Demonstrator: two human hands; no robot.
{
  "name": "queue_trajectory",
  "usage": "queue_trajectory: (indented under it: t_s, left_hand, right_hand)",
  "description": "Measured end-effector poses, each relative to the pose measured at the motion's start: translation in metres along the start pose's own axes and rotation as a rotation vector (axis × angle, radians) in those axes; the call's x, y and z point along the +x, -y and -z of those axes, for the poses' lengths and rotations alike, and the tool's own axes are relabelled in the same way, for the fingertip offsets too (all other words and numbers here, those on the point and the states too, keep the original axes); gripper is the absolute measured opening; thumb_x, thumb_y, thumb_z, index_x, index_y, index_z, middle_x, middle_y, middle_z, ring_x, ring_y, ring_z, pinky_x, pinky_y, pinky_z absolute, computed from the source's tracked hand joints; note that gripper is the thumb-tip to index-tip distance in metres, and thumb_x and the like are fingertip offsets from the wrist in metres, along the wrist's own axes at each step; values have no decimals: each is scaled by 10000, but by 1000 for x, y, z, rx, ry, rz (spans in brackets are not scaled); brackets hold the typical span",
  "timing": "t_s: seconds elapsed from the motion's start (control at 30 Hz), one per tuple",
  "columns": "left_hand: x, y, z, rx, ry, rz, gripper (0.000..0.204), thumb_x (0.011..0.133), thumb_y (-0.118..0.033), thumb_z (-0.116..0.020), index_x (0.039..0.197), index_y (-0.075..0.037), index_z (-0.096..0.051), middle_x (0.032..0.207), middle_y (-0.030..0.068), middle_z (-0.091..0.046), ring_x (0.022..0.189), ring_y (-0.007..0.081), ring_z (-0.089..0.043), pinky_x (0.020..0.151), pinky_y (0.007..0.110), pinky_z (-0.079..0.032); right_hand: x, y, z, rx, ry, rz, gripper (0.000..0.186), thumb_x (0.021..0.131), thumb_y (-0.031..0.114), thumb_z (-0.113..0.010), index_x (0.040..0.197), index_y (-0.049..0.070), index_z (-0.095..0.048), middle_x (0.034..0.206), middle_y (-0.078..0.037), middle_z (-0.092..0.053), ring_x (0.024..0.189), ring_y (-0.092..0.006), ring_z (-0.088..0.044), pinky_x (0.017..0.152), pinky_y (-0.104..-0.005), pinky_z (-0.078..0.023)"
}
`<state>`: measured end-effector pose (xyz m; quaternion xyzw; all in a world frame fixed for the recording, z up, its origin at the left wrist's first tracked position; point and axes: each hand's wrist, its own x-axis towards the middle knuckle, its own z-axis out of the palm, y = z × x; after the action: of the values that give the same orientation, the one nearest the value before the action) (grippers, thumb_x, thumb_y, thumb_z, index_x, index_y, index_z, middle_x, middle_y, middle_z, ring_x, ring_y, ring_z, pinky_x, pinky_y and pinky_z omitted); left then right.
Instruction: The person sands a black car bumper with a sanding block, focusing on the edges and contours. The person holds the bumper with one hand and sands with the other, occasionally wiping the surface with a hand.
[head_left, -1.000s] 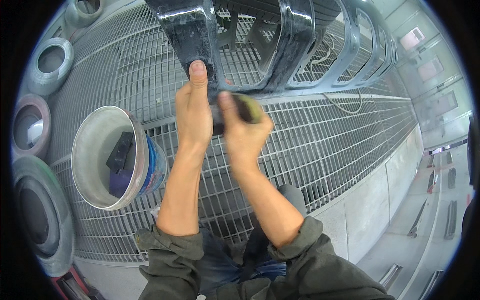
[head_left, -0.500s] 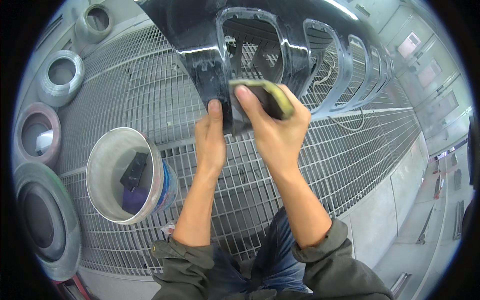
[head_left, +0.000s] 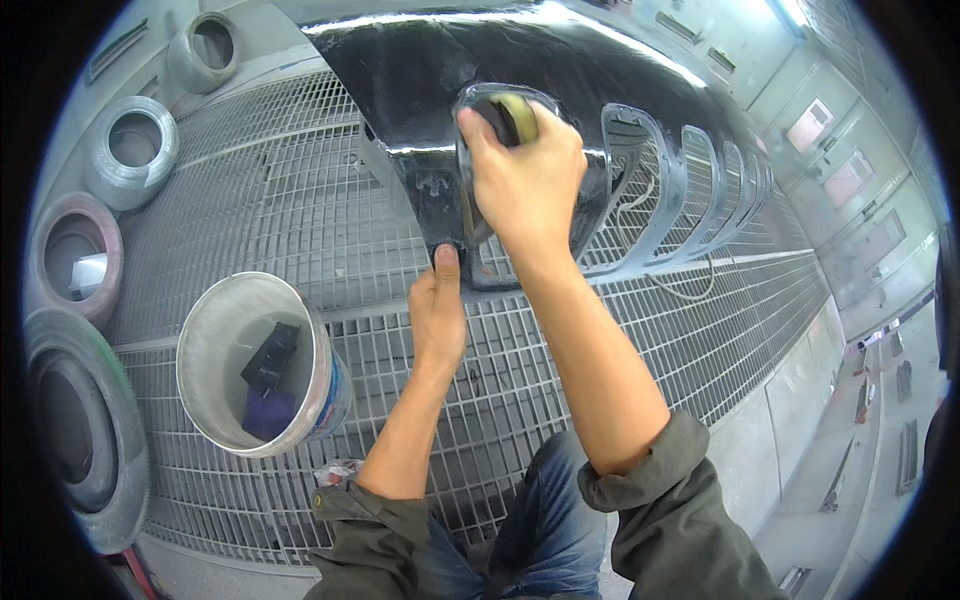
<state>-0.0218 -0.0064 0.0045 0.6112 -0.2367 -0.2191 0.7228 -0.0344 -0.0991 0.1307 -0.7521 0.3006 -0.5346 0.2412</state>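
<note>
A dark, glossy panel (head_left: 405,60) with a row of arched openings and grey, scuffed rims spans the upper middle. My left hand (head_left: 437,310) is closed on the lower left corner of the panel, thumb on its face, the other fingers partly hidden. My right hand (head_left: 530,180) is higher, at the top of the first arched opening, gripping a yellowish pad (head_left: 514,118) with dark sandpaper against that rim. Below left of my left hand stands a white bucket (head_left: 197,350) holding dark pieces (head_left: 270,355) and a purple piece (head_left: 263,410).
Several worn tyres (head_left: 133,175) lie along the left side. Metal grating (head_left: 680,360) covers the floor, with a hose (head_left: 690,295) under the panel. Pale booth walls with small windows (head_left: 855,150) rise at the right. A small crumpled item (head_left: 338,472) lies beside my left forearm.
My right hand has moved up with the pad to the top of the opening. My left hand still holds the corner, which sits lower in view, and more of the panel's top shows.
</note>
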Motion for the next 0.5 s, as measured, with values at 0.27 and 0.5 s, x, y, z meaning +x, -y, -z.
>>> queue_trajectory:
  t_s: [0.27,0.5]
  left_hand:
    - [3,4,1,-75,0,-22,838,1033,-707,-409,833,45,-720,717,6,-524,720,107,-437,632,319,-332]
    - [5,11,-1,-132,-15,-75,737,1050,-657,-438,743,-8,-605,681,-30,-486,667,95,-410,576,324,-332]
  right_hand:
    - [-6,0,11,-161,60,222,298,864,244,-792,838,-31,-681,700,-188,-667,624,-316,-652,639,-411,-491]
    - [-77,-32,15,22,-38,217,151,869,63,-792,887,-20,-667,781,-138,-658,653,-259,-638,605,-358,-473]
